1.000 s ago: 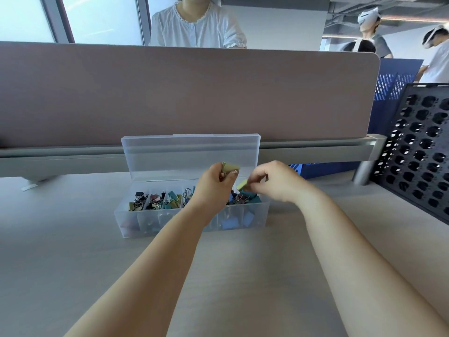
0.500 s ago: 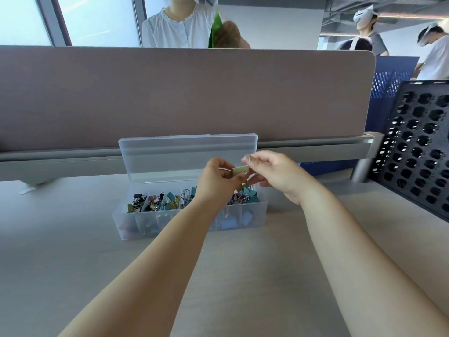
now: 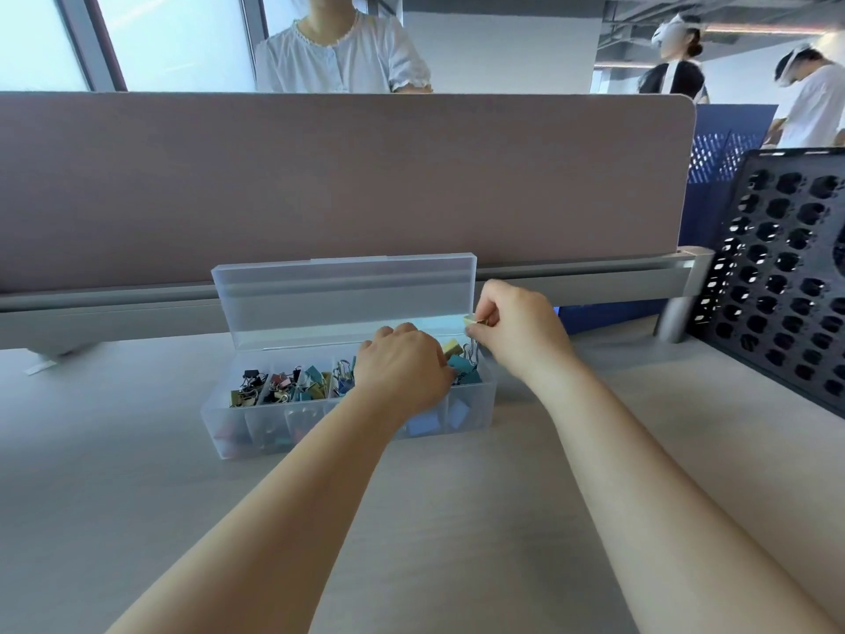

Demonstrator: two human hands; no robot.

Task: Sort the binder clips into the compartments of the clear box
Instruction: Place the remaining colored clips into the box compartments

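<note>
The clear box (image 3: 228, 432) stands open on the desk, its lid (image 3: 343, 295) upright at the back. Several coloured binder clips (image 3: 292, 382) fill its compartments. My left hand (image 3: 402, 363) reaches down into the middle-right compartments; its fingertips are hidden among the clips, so I cannot tell whether it holds one. My right hand (image 3: 521, 327) hovers above the box's right end and pinches a small yellow binder clip (image 3: 471, 320) between thumb and fingers. Another yellow clip (image 3: 450, 347) lies on the teal clips in the rightmost compartment.
A mauve partition panel (image 3: 343, 176) closes off the desk (image 3: 137, 496) right behind the box. A black perforated crate (image 3: 786, 276) leans at the right edge. A person in white (image 3: 338, 52) sits beyond the partition, and others stand far right.
The yellow clip passed from my left hand to my right. My left hand then dropped into the box while my right hand moved to the box's right end with the clip.
</note>
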